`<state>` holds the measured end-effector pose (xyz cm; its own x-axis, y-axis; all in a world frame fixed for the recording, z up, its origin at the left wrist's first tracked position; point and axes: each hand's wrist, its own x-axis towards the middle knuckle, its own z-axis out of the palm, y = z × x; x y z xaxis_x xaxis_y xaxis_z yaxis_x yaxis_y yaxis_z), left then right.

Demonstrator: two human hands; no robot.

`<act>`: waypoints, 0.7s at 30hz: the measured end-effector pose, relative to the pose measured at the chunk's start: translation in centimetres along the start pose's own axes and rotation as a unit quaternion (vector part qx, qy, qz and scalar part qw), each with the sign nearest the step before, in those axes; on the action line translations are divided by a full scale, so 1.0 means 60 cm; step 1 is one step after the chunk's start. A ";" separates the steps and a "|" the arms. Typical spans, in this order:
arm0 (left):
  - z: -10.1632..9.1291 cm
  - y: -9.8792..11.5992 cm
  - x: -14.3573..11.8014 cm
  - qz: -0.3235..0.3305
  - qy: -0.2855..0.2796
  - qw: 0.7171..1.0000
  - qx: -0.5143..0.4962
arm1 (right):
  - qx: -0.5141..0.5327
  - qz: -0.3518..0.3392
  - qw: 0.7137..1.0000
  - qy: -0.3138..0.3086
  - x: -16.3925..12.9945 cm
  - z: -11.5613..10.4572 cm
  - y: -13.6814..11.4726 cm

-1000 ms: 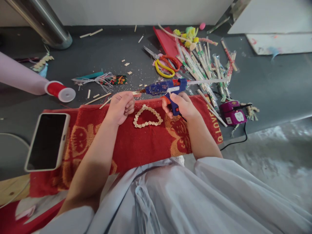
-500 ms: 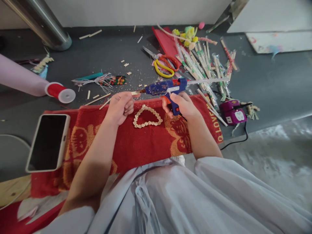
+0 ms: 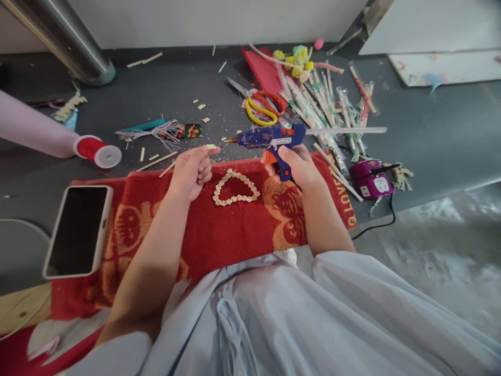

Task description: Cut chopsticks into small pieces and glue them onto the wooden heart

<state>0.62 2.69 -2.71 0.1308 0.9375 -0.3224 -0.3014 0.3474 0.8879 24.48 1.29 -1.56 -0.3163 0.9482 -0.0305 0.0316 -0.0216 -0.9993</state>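
Observation:
Between the thumb and forefinger of my left hand [image 3: 194, 171] is a short piece of pale wooden stick [image 3: 211, 147]. My right hand [image 3: 293, 164] is wrapped round the grip of a blue glue gun [image 3: 270, 138], its nozzle pointing left, a short gap from the stick piece. A long clear glue stick [image 3: 348, 130] juts from the gun's back end. Below and between my hands, a heart-shaped outline of small pale pieces [image 3: 235, 198] lies on a folded red towel [image 3: 230, 230].
Scissors [image 3: 262, 107] and several wrapped sticks [image 3: 321, 104] lie beyond the gun. A purple power adapter [image 3: 370, 180] stands at the right, a phone [image 3: 78, 230] at the left. Red thread spool [image 3: 97, 150], pen [image 3: 143, 126] and stick scraps are also on the grey table [image 3: 164, 94].
My right hand has drawn the glue gun to the right, so its nozzle is now apart from the stick piece. My left hand has barely moved and still pinches the piece.

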 end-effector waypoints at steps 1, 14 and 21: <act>0.000 0.000 0.001 -0.001 0.001 1.000 -0.001 | -0.028 -0.006 1.000 0.012 -0.002 -0.004 -0.004; -0.006 -0.008 0.007 0.002 -0.022 0.999 -0.028 | -0.609 0.023 0.786 0.100 -0.046 -0.091 -0.034; -0.006 -0.008 0.007 0.005 -0.026 0.999 -0.025 | -0.692 0.072 0.714 0.080 -0.060 -0.107 -0.009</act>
<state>0.47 2.91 -3.42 0.1764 0.9389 -0.2956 -0.3494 0.3404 0.8729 31.69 -0.11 -0.76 -0.1073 0.9941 -0.0166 0.9942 0.1073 -0.0041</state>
